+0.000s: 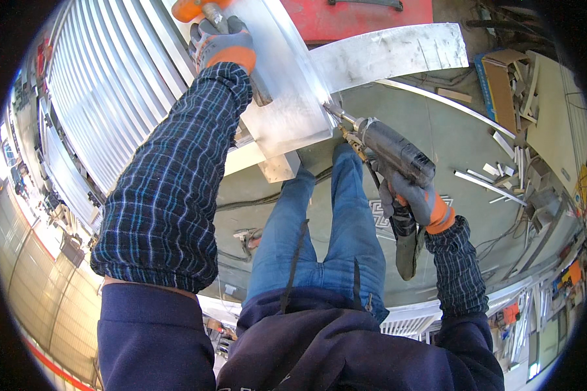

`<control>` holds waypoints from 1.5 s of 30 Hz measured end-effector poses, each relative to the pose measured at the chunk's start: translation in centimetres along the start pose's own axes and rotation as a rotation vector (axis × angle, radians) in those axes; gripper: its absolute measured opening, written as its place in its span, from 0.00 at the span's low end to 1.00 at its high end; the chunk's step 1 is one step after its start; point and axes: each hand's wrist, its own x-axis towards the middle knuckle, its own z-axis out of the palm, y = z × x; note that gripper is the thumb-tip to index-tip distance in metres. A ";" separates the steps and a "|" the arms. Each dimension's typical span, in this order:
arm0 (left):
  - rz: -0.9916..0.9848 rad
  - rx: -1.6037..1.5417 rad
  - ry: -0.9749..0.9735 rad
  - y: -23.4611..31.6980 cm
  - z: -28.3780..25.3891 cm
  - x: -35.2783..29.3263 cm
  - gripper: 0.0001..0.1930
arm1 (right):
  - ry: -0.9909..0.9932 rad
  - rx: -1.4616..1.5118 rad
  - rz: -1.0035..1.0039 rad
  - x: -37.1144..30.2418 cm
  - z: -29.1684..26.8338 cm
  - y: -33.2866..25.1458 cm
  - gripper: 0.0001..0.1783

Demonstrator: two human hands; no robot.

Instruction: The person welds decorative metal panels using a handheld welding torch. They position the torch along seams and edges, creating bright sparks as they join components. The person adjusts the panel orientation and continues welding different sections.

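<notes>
My left hand [225, 49], in a grey and orange glove, is closed around an orange-ended tool [213, 14] with a metal shaft; its exact kind is hidden by the fingers. It rests over a silvery metal panel [287, 85]. In my right hand [416, 199], also gloved, a dark power drill [398, 150] is gripped by its handle. The drill's tip points up and left at the panel's right edge, close to a curved metal strip [391, 55]; whether it touches cannot be made out. A brass-coloured fitting [353, 140] shows beside the drill's front.
Parallel silvery slats [117, 72] fill the upper left. Behind the curved strip lies a red surface [365, 16]. Offcuts and metal strips [496, 182] litter the right-hand floor, near a cardboard box [499, 88]. Dark cables [254, 203] run across the floor beside my legs.
</notes>
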 end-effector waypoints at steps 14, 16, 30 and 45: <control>0.098 0.205 -0.025 -3.5 3.5 3.8 0.30 | 0.018 -0.091 0.096 -0.2 -1.6 0.1 0.24; 0.062 0.165 -0.120 -3.6 3.6 4.2 0.30 | 0.041 -0.151 0.073 0.0 -1.4 -0.4 0.25; 0.028 -0.088 0.112 0.8 -0.4 0.0 0.37 | -0.009 -0.229 0.037 -1.3 -0.4 -2.0 0.20; 0.067 0.167 -0.034 -2.1 1.5 1.6 0.28 | -0.013 -0.054 0.059 -2.3 -2.1 1.3 0.16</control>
